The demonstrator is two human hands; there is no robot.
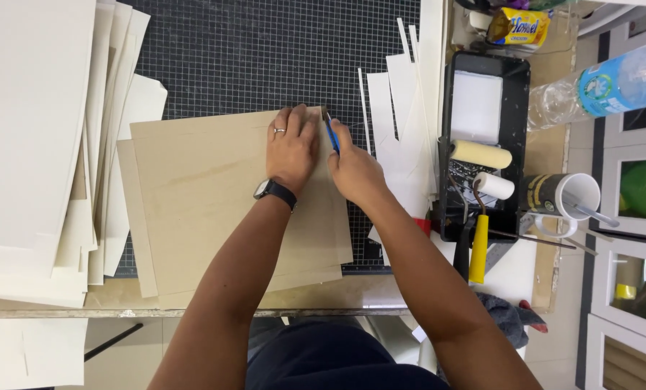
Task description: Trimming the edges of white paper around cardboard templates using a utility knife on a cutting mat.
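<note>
Top right of your view: crumpled yellow packet with red and blue print, at the counter's far edge. Right of it, a clear plastic bottle lying on its side (blue-and-white label, green patch).

Both your bare forearms reach forward from the bottom of the view and converge toward the middle, your hands ending up side by side, almost touching. Your left hand lies flat, palm down, fingers pointing away from you and slightly spread. Your right hand is curled closed, knuckles up, its wrist angled inward toward the left one.
</note>
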